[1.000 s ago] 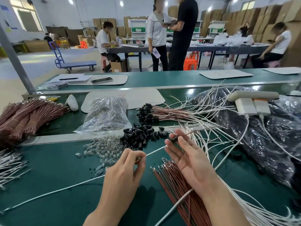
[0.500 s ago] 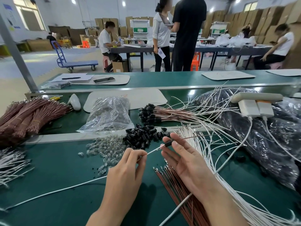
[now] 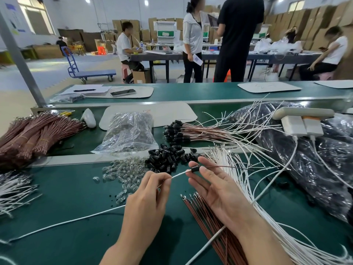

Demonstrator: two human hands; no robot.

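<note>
Head camera: the left hand pinches a white wire and the right hand pinches its small black cap between both hands, brown wires lying under the right hand.

Cardboard boxes line walls beyond grey tables.

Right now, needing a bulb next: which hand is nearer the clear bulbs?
Left. The left hand sits just right of the clear bulbs; the right hand is farther right.
</note>
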